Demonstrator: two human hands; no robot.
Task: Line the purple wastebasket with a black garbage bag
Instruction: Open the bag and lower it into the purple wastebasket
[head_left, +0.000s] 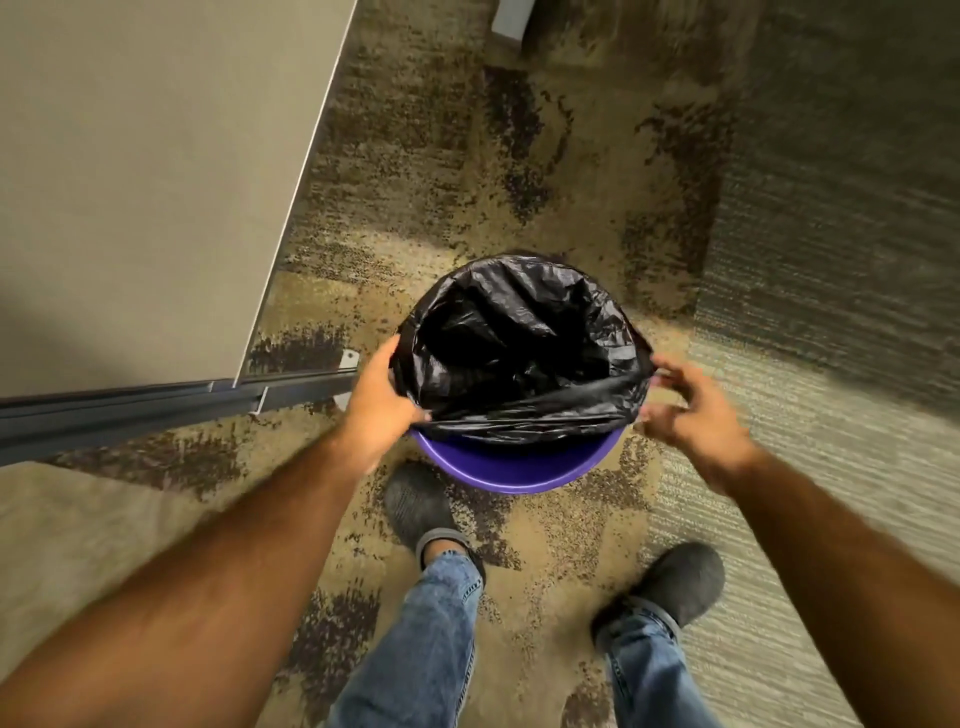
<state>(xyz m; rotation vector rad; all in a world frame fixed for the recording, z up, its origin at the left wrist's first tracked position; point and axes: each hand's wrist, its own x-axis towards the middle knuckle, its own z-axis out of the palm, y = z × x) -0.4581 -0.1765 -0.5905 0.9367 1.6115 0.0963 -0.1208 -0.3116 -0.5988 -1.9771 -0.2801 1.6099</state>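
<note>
A patterned tan and brown carpet (571, 156) is filling most of the frame, with a beige panel (145, 171) taking up the upper left and ending in a dark metal track (156, 405) at mid left. At the centre, a purple wastebasket (519, 467) is standing on the carpet, its near rim showing bare below the plastic. A black garbage bag (519, 343) is sitting in the basket's mouth, its opening spread over the far and side rim while its near edge is stretching straight across the opening, short of the near rim. The person's left hand (379, 400) is pressing against the bag's left edge, its grip closed on the plastic there. The right hand (696, 410), blurred at centre right, is pinching the bag's right edge between thumb and fingertips. Below, at bottom centre, two legs in blue jeans (431, 644) are ending in dark grey shoes (415, 506), the left shoe just beside the basket.
</note>
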